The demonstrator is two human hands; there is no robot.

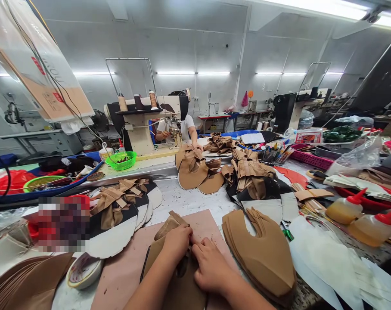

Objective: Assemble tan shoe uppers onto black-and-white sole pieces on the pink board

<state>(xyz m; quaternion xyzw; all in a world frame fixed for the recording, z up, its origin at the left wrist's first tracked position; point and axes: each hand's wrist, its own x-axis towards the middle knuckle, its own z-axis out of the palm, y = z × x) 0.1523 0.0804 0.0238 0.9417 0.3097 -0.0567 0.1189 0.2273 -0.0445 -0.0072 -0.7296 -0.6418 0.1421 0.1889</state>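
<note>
A tan-brown cut piece (181,293) of leather or fabric, with a dark edge and an opening in its middle, lies in front of me on a pinkish board (113,282). My left hand (176,242) is closed at the upper end of this piece, beside a folded brown flap (165,227). Close by on the right, my right hand (209,263) has its thumb and index finger pinched together on the same piece, its other fingers curled against the surface. Both sets of fingertips nearly meet, hiding the exact spot they grip.
Stacked brown U-shaped pieces (262,254) lie at right, near glue bottles (346,209). A tape roll (85,270) sits at left. Strapped pieces (121,202) lie beyond it. Across the table, another person's hand (195,146) touches brown pieces by a sewing machine (140,129).
</note>
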